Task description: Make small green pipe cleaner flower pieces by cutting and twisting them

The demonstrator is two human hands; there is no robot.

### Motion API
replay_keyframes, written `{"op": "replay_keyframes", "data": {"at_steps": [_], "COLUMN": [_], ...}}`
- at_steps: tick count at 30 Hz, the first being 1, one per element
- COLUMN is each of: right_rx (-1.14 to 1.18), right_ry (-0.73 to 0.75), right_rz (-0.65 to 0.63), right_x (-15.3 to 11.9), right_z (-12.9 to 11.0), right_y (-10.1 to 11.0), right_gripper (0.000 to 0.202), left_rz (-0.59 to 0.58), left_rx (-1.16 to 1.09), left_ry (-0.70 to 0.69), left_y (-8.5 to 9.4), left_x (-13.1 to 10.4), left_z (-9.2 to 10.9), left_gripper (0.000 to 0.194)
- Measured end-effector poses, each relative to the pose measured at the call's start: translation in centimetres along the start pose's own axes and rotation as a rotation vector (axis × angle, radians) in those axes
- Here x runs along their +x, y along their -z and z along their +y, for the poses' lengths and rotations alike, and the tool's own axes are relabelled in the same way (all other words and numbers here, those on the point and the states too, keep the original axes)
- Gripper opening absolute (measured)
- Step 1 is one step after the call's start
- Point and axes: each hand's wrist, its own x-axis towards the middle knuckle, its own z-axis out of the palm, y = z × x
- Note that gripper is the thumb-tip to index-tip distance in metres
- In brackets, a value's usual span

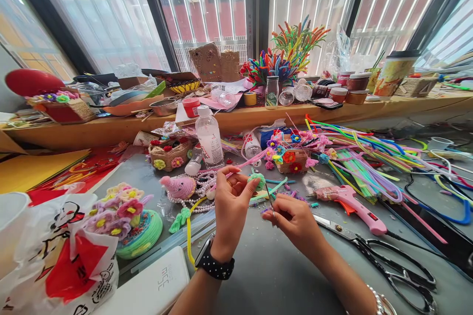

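My left hand [233, 197], with a black dotted watch band at the wrist, pinches a small mint-green fuzzy piece [257, 181] between thumb and fingers. Just right of it, my right hand [291, 216] is closed on a thin dark stick-like tool [270, 196], whose upper end reaches the green piece. Both hands are above the grey table [266, 266]. Small purple and green scraps lie behind my right hand.
A pink glue gun [354, 204] and large black-handled scissors [384, 256] lie at right. Behind are a clear bottle [209, 138], flower baskets [172, 154] and coloured pipe cleaners [360, 172]. A white box [151, 285] and plastic bag [62, 256] sit at left.
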Motion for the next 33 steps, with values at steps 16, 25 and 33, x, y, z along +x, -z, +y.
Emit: {"op": "replay_keyframes", "data": {"at_steps": [16, 25, 33], "right_rx": [-0.013, -0.046, -0.099], "right_ry": [-0.010, -0.001, 0.014], "right_rz": [-0.102, -0.064, -0.039], "right_x": [0.01, 0.00, -0.11], "right_z": [-0.61, -0.50, -0.26], "right_y": [0.22, 0.21, 0.08], "right_gripper": [0.041, 0.041, 0.042], "left_rz": [0.037, 0.046, 0.040], "left_rx": [-0.014, -0.005, 0.019], "left_ry": [0.060, 0.069, 0.060], "left_y": [0.29, 0.42, 0.46], "left_x": [0.28, 0.42, 0.45], "left_z": [0.21, 0.20, 0.18], "left_gripper": [0.039, 0.039, 0.040]}}
